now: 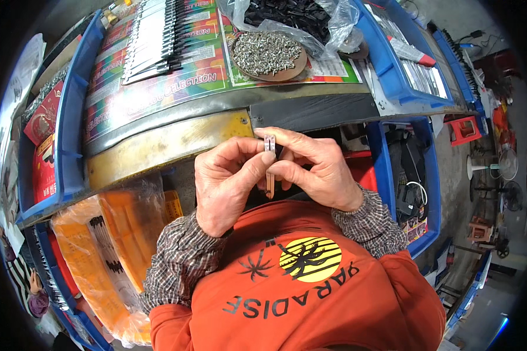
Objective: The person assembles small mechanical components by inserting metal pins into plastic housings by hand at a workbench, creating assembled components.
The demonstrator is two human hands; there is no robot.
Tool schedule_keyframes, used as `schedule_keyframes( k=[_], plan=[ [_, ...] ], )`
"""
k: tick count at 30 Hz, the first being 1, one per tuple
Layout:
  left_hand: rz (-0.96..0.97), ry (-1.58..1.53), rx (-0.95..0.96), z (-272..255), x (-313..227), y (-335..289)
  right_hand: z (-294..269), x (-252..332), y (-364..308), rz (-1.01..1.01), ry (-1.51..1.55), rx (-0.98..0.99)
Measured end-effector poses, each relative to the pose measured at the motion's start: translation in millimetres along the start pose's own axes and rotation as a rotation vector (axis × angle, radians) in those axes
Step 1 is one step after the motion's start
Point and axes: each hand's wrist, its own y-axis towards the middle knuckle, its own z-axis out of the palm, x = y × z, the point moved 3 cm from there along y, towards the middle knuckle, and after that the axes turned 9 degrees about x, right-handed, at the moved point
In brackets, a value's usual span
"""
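Observation:
Close in front of my chest, both hands pinch one slim piece with a silvery top end and a copper-coloured lower part (269,143). My left hand (221,186) grips it between thumb and bent fingers from the left. From the other side my right hand (321,165) closes on it with thumb and forefinger. A dark bit shows between the right fingers, but its kind is hidden. The piece stands roughly upright, just in front of the bench's yellow front edge (175,146).
On the bench lie a row of flat metal strips (149,44), a round dish heaped with small screws (269,52) and a plastic bag of black parts (287,17). Blue bins (70,117) flank the bench. Below left sits an orange plastic-wrapped stack (88,251); at right, a blue crate (383,169).

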Motion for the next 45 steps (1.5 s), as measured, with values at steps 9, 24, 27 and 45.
schedule_keyframes(
  k=[9, 24, 27, 45],
  plan=[
    [-0.244, -0.002, 0.338, -4, -10, -5, -16, 13, 4, -0.118, 0.150, 0.202],
    [0.357, 0.951, -0.020, 15, -24, 5, -17, 1, 13, -0.116, 0.236, -0.100],
    [0.366, 1.001, -0.023, 13, -25, 7, -28, 3, 17, -0.078, 0.178, -0.036],
    [0.353, 1.139, -0.041, -10, -35, 10, -139, -3, 119, -0.123, -0.948, -0.359]
  ],
)
